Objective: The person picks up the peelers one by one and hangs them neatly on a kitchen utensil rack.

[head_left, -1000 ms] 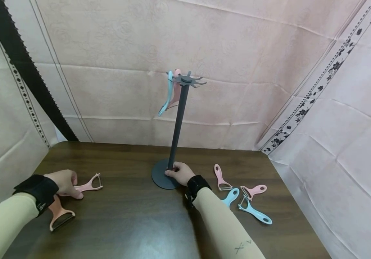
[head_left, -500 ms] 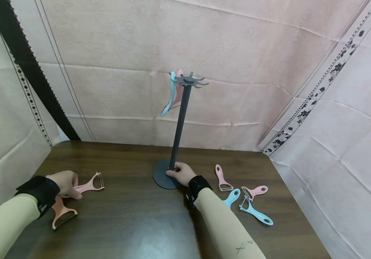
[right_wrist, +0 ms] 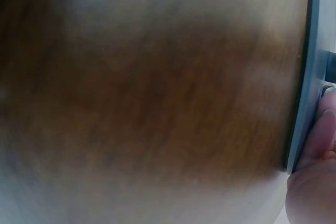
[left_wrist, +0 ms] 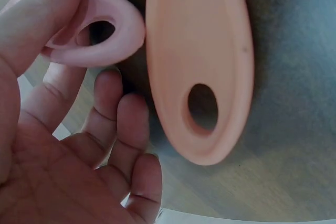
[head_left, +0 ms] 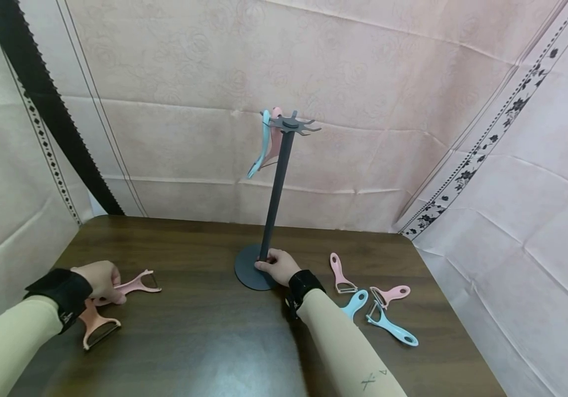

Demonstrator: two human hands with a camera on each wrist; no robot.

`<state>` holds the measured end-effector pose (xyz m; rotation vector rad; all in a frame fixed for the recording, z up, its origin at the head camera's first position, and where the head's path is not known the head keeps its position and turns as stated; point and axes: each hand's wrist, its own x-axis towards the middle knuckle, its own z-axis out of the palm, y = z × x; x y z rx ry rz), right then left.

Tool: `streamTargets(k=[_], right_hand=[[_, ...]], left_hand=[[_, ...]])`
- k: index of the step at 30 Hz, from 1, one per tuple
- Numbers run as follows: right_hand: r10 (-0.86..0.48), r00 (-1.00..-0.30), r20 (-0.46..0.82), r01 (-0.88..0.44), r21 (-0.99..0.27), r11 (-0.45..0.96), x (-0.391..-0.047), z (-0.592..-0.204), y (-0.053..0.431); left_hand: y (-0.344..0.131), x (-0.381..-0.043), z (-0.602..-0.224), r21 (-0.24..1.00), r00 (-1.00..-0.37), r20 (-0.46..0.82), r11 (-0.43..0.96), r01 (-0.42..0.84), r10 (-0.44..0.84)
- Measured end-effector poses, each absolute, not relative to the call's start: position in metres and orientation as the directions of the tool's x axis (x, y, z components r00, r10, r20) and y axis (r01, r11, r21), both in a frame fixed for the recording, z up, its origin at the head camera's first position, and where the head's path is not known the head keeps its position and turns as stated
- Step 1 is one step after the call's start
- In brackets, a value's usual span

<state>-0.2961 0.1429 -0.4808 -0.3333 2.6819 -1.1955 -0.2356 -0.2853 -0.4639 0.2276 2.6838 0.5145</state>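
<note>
My left hand (head_left: 101, 282) pinches the handle of a pink peeler (head_left: 137, 283) between thumb and fingers; its blade end points right. In the left wrist view the handle's holed end (left_wrist: 118, 45) sticks out beside the thumb. An orange peeler (head_left: 96, 324) lies just below that hand, its handle partly hidden by the wrist in the head view. My right hand (head_left: 281, 267) grips the foot of the pole of a dark grey stand (head_left: 277, 187), low over its round base. On the stand's top hooks hang a blue peeler (head_left: 266, 138) and a pink peeler (head_left: 276, 140).
Right of the right forearm, two pink peelers (head_left: 337, 268) (head_left: 396, 292) and two blue peelers (head_left: 356, 303) (head_left: 396, 331) lie close together on the brown table (head_left: 194, 331). The forearm partly covers one blue peeler. Pale cloth (head_left: 189, 138) surrounds the table's back and sides.
The pink peeler in my left hand has rolled, so its blade end now lies flatter. The orange peeler has shifted slightly right. My right hand keeps its grip on the stand.
</note>
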Motion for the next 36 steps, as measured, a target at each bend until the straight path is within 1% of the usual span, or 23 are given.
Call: streamTargets(k=[4, 6, 8, 12, 15, 21, 26, 30, 36], right_hand=[[-0.278, -0.958, -0.075, -0.131, -0.746, 0.653, -0.298, -0.483, 0.144], [-0.28, -0.957, -0.073, -0.134, -0.744, 0.654, -0.298, -0.484, 0.144], [-0.281, -0.957, -0.073, -0.135, -0.745, 0.654, -0.298, -0.484, 0.144], [-0.28, -0.957, -0.073, -0.134, -0.744, 0.654, -0.298, -0.484, 0.144], [-0.28, -0.957, -0.073, -0.135, -0.743, 0.655, -0.298, -0.483, 0.144], [-0.284, -0.956, -0.073, -0.137, -0.745, 0.652, -0.298, -0.483, 0.145], [-0.287, -0.956, -0.069, -0.14, -0.75, 0.647, -0.298, -0.484, 0.144], [-0.282, -0.957, -0.068, -0.14, -0.743, 0.654, -0.301, -0.488, 0.145], [-0.273, -0.96, -0.066, -0.14, -0.732, 0.667, -0.304, -0.492, 0.145]], left_hand=[[-0.287, -0.238, -0.464, 0.363, -0.909, -0.345, 0.926, 0.1, 0.233], [-0.287, -0.239, -0.464, 0.382, -0.907, -0.341, 0.918, 0.104, 0.245], [-0.286, -0.241, -0.463, 0.427, -0.906, -0.331, 0.898, 0.105, 0.264], [-0.284, -0.245, -0.46, 0.488, -0.918, -0.26, 0.861, 0.142, 0.299], [-0.282, -0.247, -0.457, 0.503, -0.929, -0.22, 0.851, 0.154, 0.298], [-0.277, -0.251, -0.45, 0.575, -0.942, -0.155, 0.802, 0.159, 0.297], [-0.273, -0.255, -0.443, 0.619, -0.949, -0.079, 0.761, 0.194, 0.305], [-0.269, -0.257, -0.436, 0.634, -0.959, 0.005, 0.741, 0.222, 0.284], [-0.258, -0.257, -0.424, 0.66, -0.971, 0.148, 0.712, 0.238, 0.188]])
